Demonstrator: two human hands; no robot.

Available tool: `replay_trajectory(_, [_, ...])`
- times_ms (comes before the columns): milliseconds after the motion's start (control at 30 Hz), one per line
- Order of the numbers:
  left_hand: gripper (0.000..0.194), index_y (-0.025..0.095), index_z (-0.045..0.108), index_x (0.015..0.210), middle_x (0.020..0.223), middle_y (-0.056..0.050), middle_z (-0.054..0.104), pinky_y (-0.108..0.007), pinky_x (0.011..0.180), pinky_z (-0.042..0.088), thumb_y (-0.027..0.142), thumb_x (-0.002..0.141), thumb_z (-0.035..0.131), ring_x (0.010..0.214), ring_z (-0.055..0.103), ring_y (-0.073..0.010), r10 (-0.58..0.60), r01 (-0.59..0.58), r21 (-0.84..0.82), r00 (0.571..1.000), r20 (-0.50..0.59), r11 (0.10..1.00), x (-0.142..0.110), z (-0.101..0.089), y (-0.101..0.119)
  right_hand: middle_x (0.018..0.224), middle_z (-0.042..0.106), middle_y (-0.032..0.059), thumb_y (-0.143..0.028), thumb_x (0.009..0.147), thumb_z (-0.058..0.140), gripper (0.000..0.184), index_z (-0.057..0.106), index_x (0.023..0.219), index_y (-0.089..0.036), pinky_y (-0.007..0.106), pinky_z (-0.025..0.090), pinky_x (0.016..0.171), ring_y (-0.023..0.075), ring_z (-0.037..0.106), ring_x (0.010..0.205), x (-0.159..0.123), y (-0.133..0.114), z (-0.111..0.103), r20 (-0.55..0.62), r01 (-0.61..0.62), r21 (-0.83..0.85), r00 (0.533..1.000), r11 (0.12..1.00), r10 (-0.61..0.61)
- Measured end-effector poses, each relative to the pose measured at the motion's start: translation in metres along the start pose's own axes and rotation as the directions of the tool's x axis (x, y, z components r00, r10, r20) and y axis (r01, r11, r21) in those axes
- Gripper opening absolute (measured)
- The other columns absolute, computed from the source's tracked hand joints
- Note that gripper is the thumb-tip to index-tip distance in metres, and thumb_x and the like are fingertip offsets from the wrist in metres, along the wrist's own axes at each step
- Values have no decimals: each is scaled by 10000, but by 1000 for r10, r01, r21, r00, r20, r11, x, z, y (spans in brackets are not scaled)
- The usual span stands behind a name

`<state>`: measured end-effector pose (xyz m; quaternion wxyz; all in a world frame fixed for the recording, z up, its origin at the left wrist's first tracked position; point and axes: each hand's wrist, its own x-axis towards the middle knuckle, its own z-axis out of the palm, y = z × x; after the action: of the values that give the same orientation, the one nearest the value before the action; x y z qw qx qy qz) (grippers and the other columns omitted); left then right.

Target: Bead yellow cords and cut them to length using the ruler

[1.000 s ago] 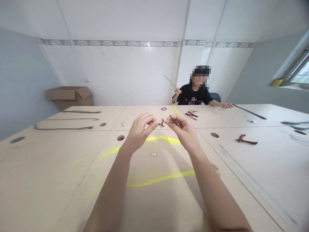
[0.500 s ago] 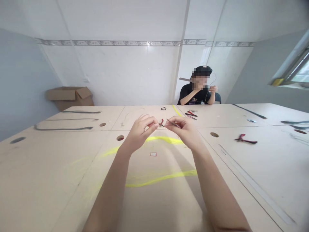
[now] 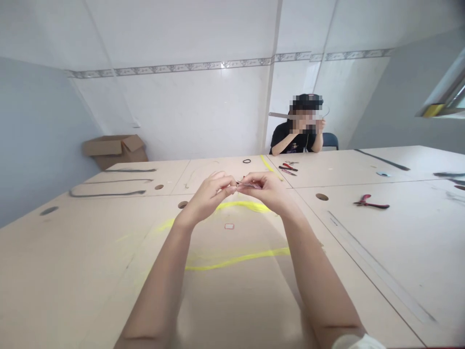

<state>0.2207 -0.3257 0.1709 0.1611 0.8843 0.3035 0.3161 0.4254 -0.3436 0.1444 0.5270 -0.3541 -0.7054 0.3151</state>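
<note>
My left hand (image 3: 209,196) is closed in a pinch, thumb against fingers. What it holds is too small to make out. My right hand (image 3: 271,194) grips slim metal tweezers (image 3: 250,184), whose tip points left and meets the fingertips of my left hand. Both hands are raised over the table. Beneath them a bundle of yellow strands (image 3: 243,207) lies across the board, and a second yellow bundle (image 3: 238,259) runs nearer to me. Between the bundles is a small white label with a red border (image 3: 229,226).
Red-handled pliers (image 3: 370,202) and a long clear ruler (image 3: 378,264) lie on the right. More pliers (image 3: 288,167) rest farther back. Dark strand bundles (image 3: 109,194) are at left. Across the table (image 3: 109,252) sits a person (image 3: 296,133); a cardboard box (image 3: 114,148) stands behind the left edge.
My right hand has moved left, bringing the tweezers' tip to my left fingertips. The view has tilted slightly. The person opposite has raised a hand closer to the head.
</note>
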Motion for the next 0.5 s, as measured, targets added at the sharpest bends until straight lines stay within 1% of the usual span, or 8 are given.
replay_trajectory(67, [345, 204, 597, 812, 810, -14, 514, -318, 813, 381, 437, 1023, 453, 873, 508, -199, 6, -6, 9, 1000, 15, 1000, 0, -1, 4, 819, 709, 21, -401, 828, 784, 119, 760, 766, -302, 387, 489, 718, 206, 628, 787, -2, -1, -2, 33, -5, 8, 999, 1000, 5])
replay_trajectory(167, [345, 207, 616, 823, 816, -20, 516, -327, 839, 392, 448, 1015, 461, 894, 512, -207, 0, 0, 3, 1000, 22, 1000, 0, 0, 9, 752, 678, 9, -397, 822, 780, 135, 751, 744, -290, 370, 486, 651, 189, 615, 723, -5, -5, -2, 50, -21, -1, 999, 1000, 21])
replay_trajectory(267, [292, 220, 640, 910, 938, -36, 593, -327, 905, 403, 473, 993, 519, 997, 534, -207, -68, 66, -217, 998, 0, 974, -2, 10, 7, 704, 651, -2, -441, 801, 778, 190, 730, 708, -282, 362, 470, 609, 171, 591, 674, -5, -6, -2, -3, -25, 3, 1000, 1000, 25])
replay_trajectory(333, [318, 232, 649, 1039, 1052, -59, 646, -331, 941, 424, 518, 986, 519, 1063, 568, -208, -111, 124, -407, 992, 57, 905, -4, 22, -1, 737, 674, 13, -454, 776, 788, 213, 730, 711, -260, 367, 475, 641, 166, 603, 707, -1, -2, -5, -83, -14, 18, 996, 1000, 15])
replay_trajectory(367, [369, 222, 654, 1064, 1057, -75, 668, -337, 933, 444, 549, 984, 503, 1045, 596, -209, -115, 151, -467, 988, 106, 871, -6, 28, -7, 756, 683, 24, -446, 765, 793, 217, 733, 719, -243, 365, 471, 660, 161, 605, 725, 2, 2, -9, -131, -9, 22, 991, 1000, 12])
replay_trajectory(433, [476, 176, 669, 901, 875, -86, 677, -343, 840, 486, 616, 957, 498, 853, 633, -200, -115, 197, -536, 976, 183, 821, -9, 40, -26, 752, 669, 35, -413, 749, 795, 216, 728, 732, -208, 351, 445, 666, 140, 587, 724, 8, 13, -21, -238, -10, 24, 971, 1000, 15])
replay_trajectory(467, [486, 167, 632, 783, 755, -62, 632, -330, 770, 483, 627, 920, 557, 735, 602, -177, -130, 214, -566, 974, 184, 797, -10, 44, -37, 723, 643, 31, -410, 751, 786, 225, 716, 738, -196, 342, 424, 645, 126, 563, 696, 10, 21, -29, -294, -17, 22, 955, 1000, 23])
replay_trajectory(500, [477, 172, 586, 742, 681, -26, 564, -312, 717, 468, 626, 891, 604, 659, 549, -149, -157, 222, -596, 975, 160, 772, -11, 47, -49, 682, 607, 22, -416, 756, 774, 239, 697, 746, -190, 336, 397, 612, 114, 532, 656, 12, 29, -37, -352, -28, 21, 935, 999, 34])
